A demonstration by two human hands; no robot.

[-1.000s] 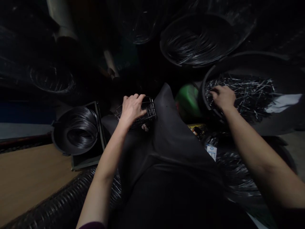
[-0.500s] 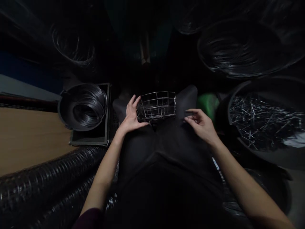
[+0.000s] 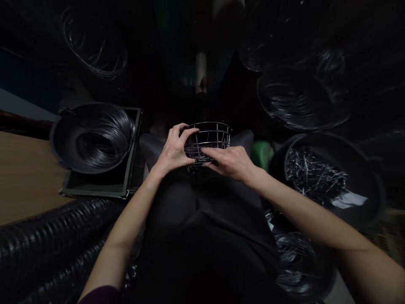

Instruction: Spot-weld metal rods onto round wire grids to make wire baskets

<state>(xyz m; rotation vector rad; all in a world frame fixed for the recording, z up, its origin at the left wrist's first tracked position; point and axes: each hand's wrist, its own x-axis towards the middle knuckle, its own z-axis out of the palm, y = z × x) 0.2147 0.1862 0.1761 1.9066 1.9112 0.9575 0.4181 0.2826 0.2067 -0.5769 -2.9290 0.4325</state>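
Far to the left lies a wooden tabletop (image 3: 25, 177); next to it a black tub (image 3: 63, 141) holds a glossy coil of dark wire (image 3: 104, 137) and sits on a dark tray (image 3: 95, 193); below them runs a thick ribbed bundle of black wire (image 3: 47, 236). In the middle, the person's left hand (image 3: 174, 147) curls over the rim of a round wire basket (image 3: 211, 137), its fingers spread and clamped on the bars; the right hand (image 3: 229, 162) reaches across from the other side, its fingers close together and pressed on the basket's lower front; the basket sits between both hands, just above the person's dark apron (image 3: 202, 236). Beyond it shows a green object (image 3: 261, 155); further right, a black tub (image 3: 316, 138) holds loose cut wire pieces (image 3: 313, 177); above it lies another wire coil (image 3: 294, 99); below it, a tangle of dark wire (image 3: 294, 257) fills a further container.
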